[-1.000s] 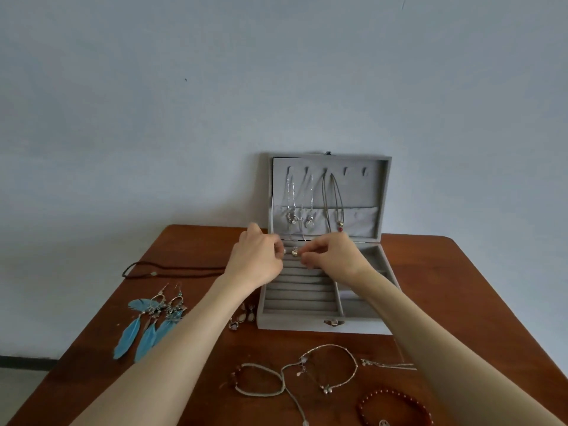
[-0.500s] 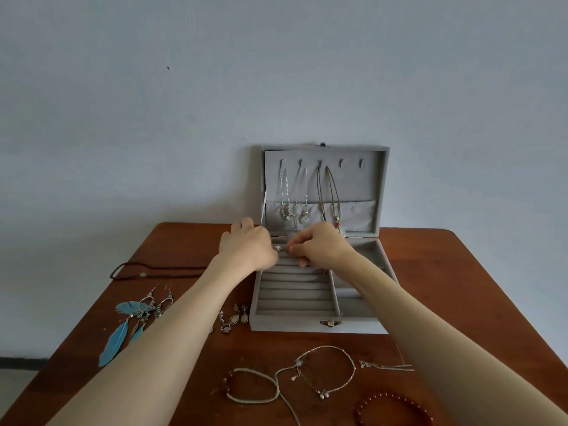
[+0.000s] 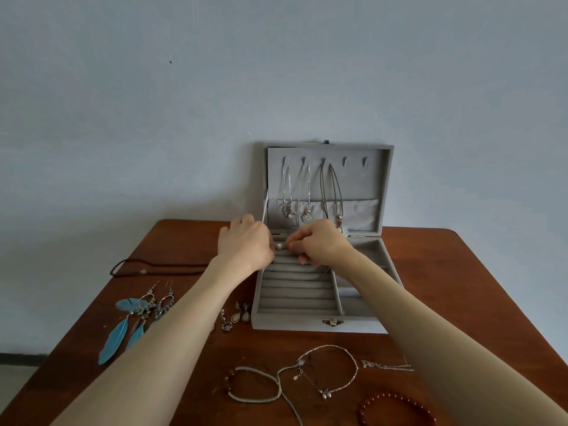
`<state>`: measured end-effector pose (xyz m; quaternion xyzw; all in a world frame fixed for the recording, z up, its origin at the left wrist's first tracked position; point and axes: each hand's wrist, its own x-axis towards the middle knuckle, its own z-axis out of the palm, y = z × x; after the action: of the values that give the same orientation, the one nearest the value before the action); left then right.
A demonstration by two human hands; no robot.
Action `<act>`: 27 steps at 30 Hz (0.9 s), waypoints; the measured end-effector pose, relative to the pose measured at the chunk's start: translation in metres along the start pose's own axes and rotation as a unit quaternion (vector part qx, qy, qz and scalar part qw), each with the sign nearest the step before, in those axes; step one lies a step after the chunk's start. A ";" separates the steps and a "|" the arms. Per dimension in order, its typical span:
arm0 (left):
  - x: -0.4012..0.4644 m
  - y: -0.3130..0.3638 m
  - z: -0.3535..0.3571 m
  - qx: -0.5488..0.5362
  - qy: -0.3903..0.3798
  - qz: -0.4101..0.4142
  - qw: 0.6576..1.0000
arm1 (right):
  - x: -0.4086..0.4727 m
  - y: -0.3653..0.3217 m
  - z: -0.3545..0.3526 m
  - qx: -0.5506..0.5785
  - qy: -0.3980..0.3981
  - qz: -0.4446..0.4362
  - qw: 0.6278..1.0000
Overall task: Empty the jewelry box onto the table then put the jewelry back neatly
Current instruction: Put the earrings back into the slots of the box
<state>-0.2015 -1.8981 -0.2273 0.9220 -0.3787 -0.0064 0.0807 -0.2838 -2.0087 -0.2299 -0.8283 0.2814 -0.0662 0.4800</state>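
Note:
A grey velvet jewelry box (image 3: 316,325) stands open on the wooden table (image 3: 445,287), lid upright against the wall. Three necklaces (image 3: 307,192) hang from hooks inside the lid. Both hands meet over the back ring rolls of the box. My left hand (image 3: 246,244) and my right hand (image 3: 319,244) pinch a small pearl earring (image 3: 279,246) between their fingertips, right at the rearmost slot. The front ring rolls and the right-hand compartments show bare grey lining.
On the table lie blue feather earrings (image 3: 129,324), a dark cord necklace (image 3: 153,266), small drop earrings (image 3: 236,316), a braided bracelet (image 3: 255,385), a silver chain bracelet (image 3: 332,370), a thin silver chain (image 3: 387,365) and a red bead bracelet (image 3: 396,410).
Both hands have moved slightly back and down onto the rear ring rolls with the pearl earring. The camera has tilted a little; the table items have not moved.

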 end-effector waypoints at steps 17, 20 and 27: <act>-0.014 -0.003 0.010 0.011 0.103 0.010 0.995 | 0.007 -0.006 0.021 -0.076 0.018 -0.037 0.996; -0.016 -0.006 0.008 0.002 0.105 0.023 0.994 | 0.006 -0.010 0.018 -0.102 0.005 -0.040 0.994; -0.025 -0.020 0.010 -0.141 0.177 0.059 0.972 | 0.010 -0.018 0.019 -0.154 -0.014 -0.044 0.987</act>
<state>-0.2060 -1.8683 -0.2419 0.8636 -0.4076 0.1085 0.2761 -0.2609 -1.9925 -0.2269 -0.9047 0.2447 -0.0312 0.3474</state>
